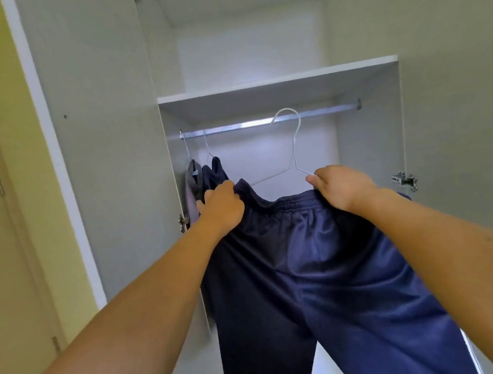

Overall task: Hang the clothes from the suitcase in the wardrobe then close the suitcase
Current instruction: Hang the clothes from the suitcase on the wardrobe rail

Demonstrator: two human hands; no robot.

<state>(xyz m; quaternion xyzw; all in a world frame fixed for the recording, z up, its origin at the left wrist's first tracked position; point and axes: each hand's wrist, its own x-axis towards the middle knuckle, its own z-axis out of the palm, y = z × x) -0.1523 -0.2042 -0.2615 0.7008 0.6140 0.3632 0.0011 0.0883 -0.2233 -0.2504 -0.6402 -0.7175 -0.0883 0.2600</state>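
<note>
- Wardrobe door (97,139) stands open at left.
- Grey garment (192,191) and navy garment (212,174) hang on wire hangers at the rail's (234,126) left end.
- Left hand (222,209) grips the waistband of the navy track pants (304,256).
- Wire hanger (290,142) is hooked on the rail, above the pants.
- Right hand (339,187) pinches waistband plus the hanger's right arm.
- Pant legs hang down in front of the wardrobe interior.

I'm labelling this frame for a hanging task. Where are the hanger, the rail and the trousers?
hanger (294,141), head view, on its wire neck below the hook.
rail (234,126), head view, on the bare metal bar left of the hook.
trousers (296,242), head view, on the cloth below the waistband.
</note>
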